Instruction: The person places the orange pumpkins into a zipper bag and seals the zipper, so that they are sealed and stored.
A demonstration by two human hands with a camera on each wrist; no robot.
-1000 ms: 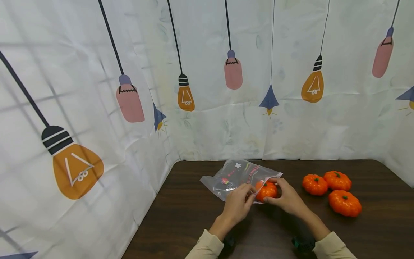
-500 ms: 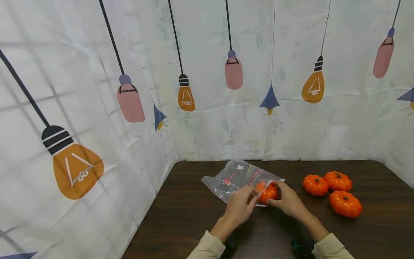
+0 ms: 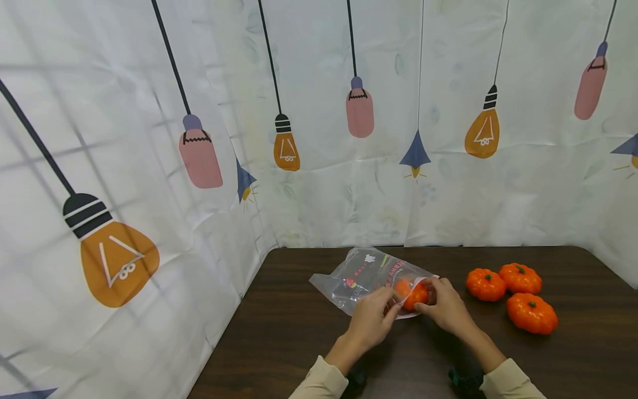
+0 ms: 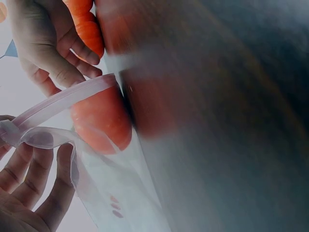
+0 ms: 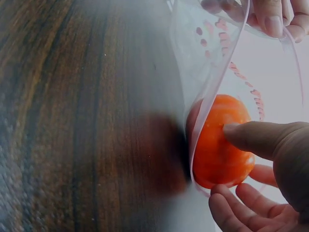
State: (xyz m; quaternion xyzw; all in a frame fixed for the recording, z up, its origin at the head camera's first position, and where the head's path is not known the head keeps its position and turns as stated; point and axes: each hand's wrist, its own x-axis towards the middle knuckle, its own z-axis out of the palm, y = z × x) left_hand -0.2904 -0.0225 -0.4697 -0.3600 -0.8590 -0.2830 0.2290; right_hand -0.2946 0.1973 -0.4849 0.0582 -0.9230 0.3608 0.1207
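Note:
A clear zip-top plastic bag (image 3: 369, 277) with printed pictures lies on the table, its mouth toward the right hand. One small orange toy pumpkin (image 3: 416, 299) sits just inside the mouth, and more orange shows through the plastic behind it. The left hand (image 3: 370, 318) pinches the upper edge of the mouth, as the left wrist view also shows. At the mouth, the right hand (image 3: 446, 307) touches the pumpkin (image 5: 219, 150) with a straight thumb (image 5: 256, 137); its other fingers are loosely spread beside the bag's rim (image 4: 72, 99).
Three more orange pumpkins stand at the right: one at left (image 3: 485, 284), one behind (image 3: 520, 278) and one nearer (image 3: 531, 313). The dark wooden table (image 3: 279, 332) ends at a white curtain (image 3: 324, 205) printed with hanging lamps.
The right hand has eased its hold on the pumpkin at the bag's mouth and drawn slightly right. The bag mouth and left hand have shifted a little right and nearer.

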